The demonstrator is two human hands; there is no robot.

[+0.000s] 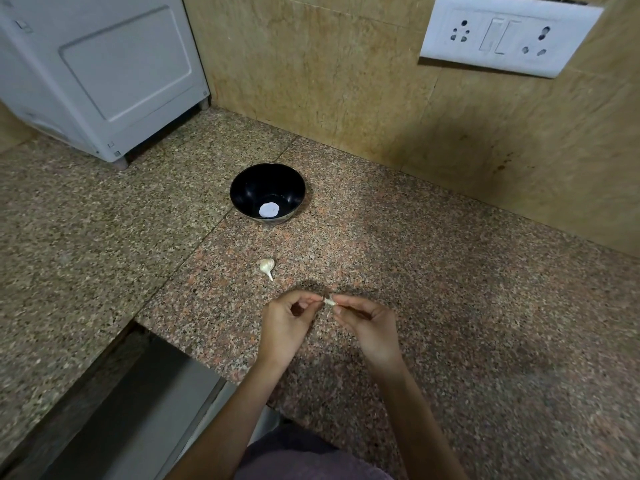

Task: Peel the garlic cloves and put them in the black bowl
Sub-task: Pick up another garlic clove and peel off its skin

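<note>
Early stage: left hand (284, 327) and right hand (372, 329) both pinch one garlic clove (329, 301), peeling apparently underway. Unpeeled second clove (266, 266) lies on granite counter (450, 306). No cloves seen in black bowl (247, 190).

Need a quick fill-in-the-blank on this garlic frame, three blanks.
The left hand and right hand pinch a garlic clove between them; neither hand touches the ____ bowl.
A second clove lies loose on the ____, between the hands and the bowl.
The white switchboard is fixed to the ____.
Missing: black; counter; wall.
</note>
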